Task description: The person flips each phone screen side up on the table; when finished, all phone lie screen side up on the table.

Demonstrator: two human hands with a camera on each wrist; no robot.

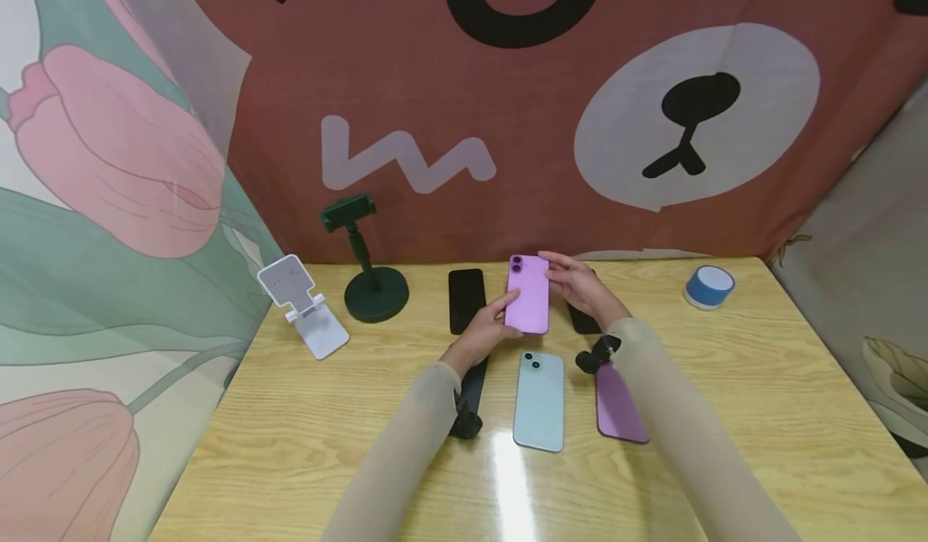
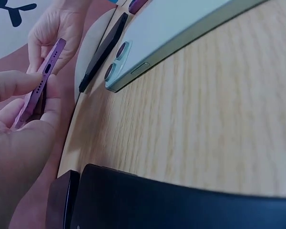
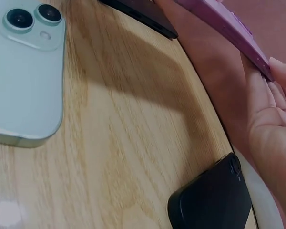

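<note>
- Using the pale blue phone (image 1: pixel 539 403) as the landmark: the lilac phone (image 1: pixel 531 300) is just past its far end, back toward me, held up off the worktop (image 1: pixel 275 461).
- Both hands are on the lilac one: left hand (image 1: pixel 486 334) pinching the lower end, right hand (image 1: pixel 577 286) pinching the upper right corner.
- So pickup's done, imo. Setting it down or letting go isn't.
- Phones lying on the worktop, nobody holding them: a purple phone (image 1: pixel 619 405) right of the pale blue one, a dark phone (image 1: pixel 475 385) to its left, mostly hidden by the arm.
- Also a black phone (image 1: pixel 466 296) beyond it to the left, and another black handset (image 1: pixel 584 321) beyond it to the right, partly covered.
- Can't tell which of those have been handled, so overall progress is anyone's guess. I'd call it mid-handling of this one.
</note>
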